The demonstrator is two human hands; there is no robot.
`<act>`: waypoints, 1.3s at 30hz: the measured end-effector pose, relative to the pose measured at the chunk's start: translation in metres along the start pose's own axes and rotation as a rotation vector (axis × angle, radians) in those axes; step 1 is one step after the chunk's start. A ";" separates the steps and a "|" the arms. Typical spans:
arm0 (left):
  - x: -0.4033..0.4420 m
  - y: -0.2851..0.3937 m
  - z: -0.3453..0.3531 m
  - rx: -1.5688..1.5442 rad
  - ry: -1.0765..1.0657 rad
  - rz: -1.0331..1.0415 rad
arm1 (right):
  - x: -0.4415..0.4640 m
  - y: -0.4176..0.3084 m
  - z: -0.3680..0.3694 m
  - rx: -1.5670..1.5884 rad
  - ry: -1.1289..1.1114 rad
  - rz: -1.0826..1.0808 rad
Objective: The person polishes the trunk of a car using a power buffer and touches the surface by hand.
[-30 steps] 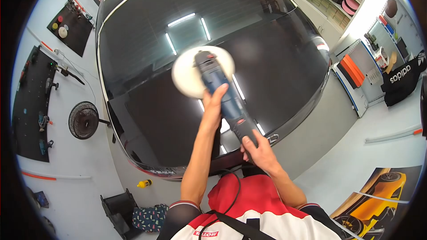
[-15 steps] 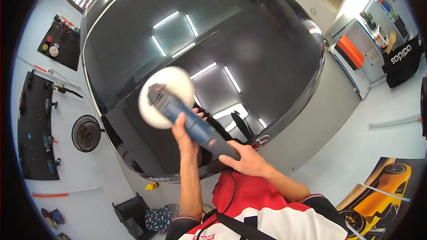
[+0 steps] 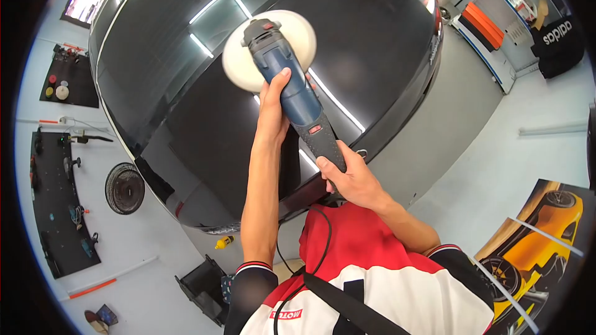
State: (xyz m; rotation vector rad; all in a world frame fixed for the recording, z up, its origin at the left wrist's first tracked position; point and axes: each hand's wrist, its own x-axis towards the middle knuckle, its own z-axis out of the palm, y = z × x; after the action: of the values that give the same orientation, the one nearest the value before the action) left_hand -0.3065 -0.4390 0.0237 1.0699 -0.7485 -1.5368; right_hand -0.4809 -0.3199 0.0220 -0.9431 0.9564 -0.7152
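Observation:
A blue and black car polisher [image 3: 301,99] with a round white pad [image 3: 299,32] lies over the glossy black car hood [image 3: 211,155]. My left hand [image 3: 273,108] is wrapped round the blue body behind the polisher's head, its thumb on top. Around the dark rear handle, my right hand [image 3: 352,177] is closed. The pad appears to rest on the hood, though its underside is hidden. A black cord [image 3: 331,236] hangs near the rear handle, against my red and white shirt.
On the left stand a round black fan [image 3: 124,187] and a wall board with tools [image 3: 62,205]. A yellow bottle [image 3: 224,242] is near the front bumper, beside a black chair [image 3: 202,288]. A black bag [image 3: 557,46] hangs at the right, above a yellow car poster [image 3: 534,242].
Both hands have pushed the polisher farther forward and to the right over the hood, and my arms are more outstretched. The polisher is turned more upright in view. My view has shifted slightly.

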 end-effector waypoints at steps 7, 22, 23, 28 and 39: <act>-0.044 -0.014 -0.028 -0.043 0.184 0.022 | -0.015 0.014 0.007 -0.167 -0.080 -0.120; -0.097 -0.052 -0.011 -0.160 0.431 0.125 | -0.042 0.019 -0.029 -0.290 -0.137 -0.050; -0.088 -0.054 -0.002 -0.075 0.355 0.146 | -0.052 0.021 -0.029 -0.315 -0.061 -0.076; -0.054 -0.054 0.034 -0.022 0.047 0.057 | -0.078 0.043 -0.003 -0.042 0.153 0.017; -0.165 -0.032 -0.066 -0.043 0.156 0.064 | -0.113 0.084 0.116 -0.123 0.184 0.053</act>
State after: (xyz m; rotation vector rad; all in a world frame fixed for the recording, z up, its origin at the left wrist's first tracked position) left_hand -0.2544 -0.2670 0.0092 1.1094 -0.6336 -1.3917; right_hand -0.4142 -0.1500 0.0160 -0.9676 1.1943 -0.7130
